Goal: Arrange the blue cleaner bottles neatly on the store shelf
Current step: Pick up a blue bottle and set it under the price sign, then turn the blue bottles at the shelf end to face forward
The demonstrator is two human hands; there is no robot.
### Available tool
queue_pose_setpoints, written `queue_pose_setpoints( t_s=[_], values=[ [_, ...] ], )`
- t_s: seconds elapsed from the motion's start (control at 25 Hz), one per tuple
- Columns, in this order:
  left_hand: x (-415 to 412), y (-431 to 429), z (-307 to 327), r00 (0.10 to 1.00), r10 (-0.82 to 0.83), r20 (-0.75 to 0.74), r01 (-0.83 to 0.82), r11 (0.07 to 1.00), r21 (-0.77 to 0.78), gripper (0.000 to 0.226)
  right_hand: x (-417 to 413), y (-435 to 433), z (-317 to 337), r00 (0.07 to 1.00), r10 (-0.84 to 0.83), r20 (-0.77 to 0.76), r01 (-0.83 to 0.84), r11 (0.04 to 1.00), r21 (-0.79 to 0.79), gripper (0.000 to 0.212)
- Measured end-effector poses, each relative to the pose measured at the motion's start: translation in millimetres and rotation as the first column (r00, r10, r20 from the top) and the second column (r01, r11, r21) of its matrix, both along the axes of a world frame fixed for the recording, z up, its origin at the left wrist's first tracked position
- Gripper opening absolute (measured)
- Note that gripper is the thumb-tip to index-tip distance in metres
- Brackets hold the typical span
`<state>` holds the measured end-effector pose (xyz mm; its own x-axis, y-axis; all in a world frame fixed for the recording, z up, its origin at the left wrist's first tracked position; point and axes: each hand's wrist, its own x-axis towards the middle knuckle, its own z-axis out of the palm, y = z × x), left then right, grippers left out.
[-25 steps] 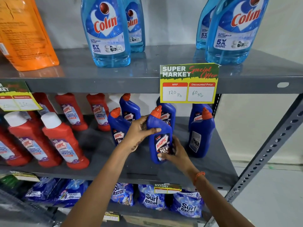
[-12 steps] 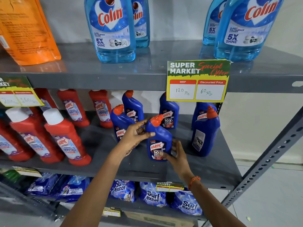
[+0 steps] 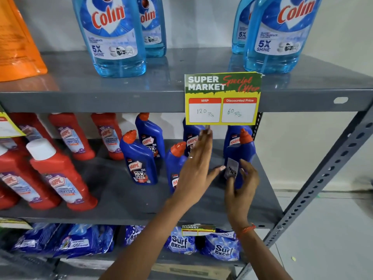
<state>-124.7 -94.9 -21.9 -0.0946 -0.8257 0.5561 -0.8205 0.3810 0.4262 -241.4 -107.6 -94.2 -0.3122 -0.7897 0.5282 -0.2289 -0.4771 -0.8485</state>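
Several blue Harpic cleaner bottles with orange caps stand on the middle grey shelf (image 3: 121, 201). One is at the front left (image 3: 139, 158), with another (image 3: 150, 136) behind it. A front middle bottle (image 3: 174, 164) is partly hidden by my left hand (image 3: 196, 168), which is open with flat fingers and holds nothing. Behind my fingers stands a back bottle (image 3: 189, 136). The rightmost front bottle (image 3: 241, 152) shows its back label. My right hand (image 3: 242, 184) is cupped against its lower part, fingers apart. One more bottle (image 3: 232, 136) stands behind it.
Red Harpic bottles (image 3: 60, 178) fill the shelf's left half. A yellow price card (image 3: 222, 98) hangs from the upper shelf's edge above my hands. Light blue Colin bottles (image 3: 113, 37) stand on top, and Surf Excel packs (image 3: 179, 241) lie below. A perforated upright (image 3: 323, 178) bounds the right side.
Both hands let go of the front middle bottle, which now stands on the shelf. They moved right, and my right hand now reaches the rightmost front bottle.
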Motion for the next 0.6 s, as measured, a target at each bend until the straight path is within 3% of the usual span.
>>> queue_pose_setpoints(
  t_s=[0.08, 0.2, 0.28, 0.4, 0.6],
  values=[
    [-20, -22, 0, 0.988, -0.097, -0.119, 0.119, 0.974, 0.193, 0.083, -15, -16, -15, 0.997, -0.067, 0.034, 0.062, 0.990, 0.127, 0.050],
    [-32, -76, -2, 0.996, -0.064, 0.064, 0.027, 0.885, 0.465, 0.077, -36, -48, -38, 0.999, -0.039, 0.005, 0.033, 0.899, 0.437, 0.065],
    [-34, -108, -1, 0.987, -0.122, 0.107, 0.039, 0.819, 0.573, 0.075, -44, -61, -43, 0.994, 0.103, 0.022, -0.099, 0.838, 0.537, 0.053],
    [-31, -130, 2, 0.975, -0.214, 0.064, 0.113, 0.721, 0.684, 0.083, -51, -67, -40, 0.968, 0.241, 0.069, -0.239, 0.803, 0.546, 0.046],
    [-28, -127, -13, 0.965, -0.190, -0.181, 0.262, 0.694, 0.671, 0.073, -68, -64, -32, 0.919, 0.359, 0.164, -0.391, 0.772, 0.501, 0.056]
  ],
)
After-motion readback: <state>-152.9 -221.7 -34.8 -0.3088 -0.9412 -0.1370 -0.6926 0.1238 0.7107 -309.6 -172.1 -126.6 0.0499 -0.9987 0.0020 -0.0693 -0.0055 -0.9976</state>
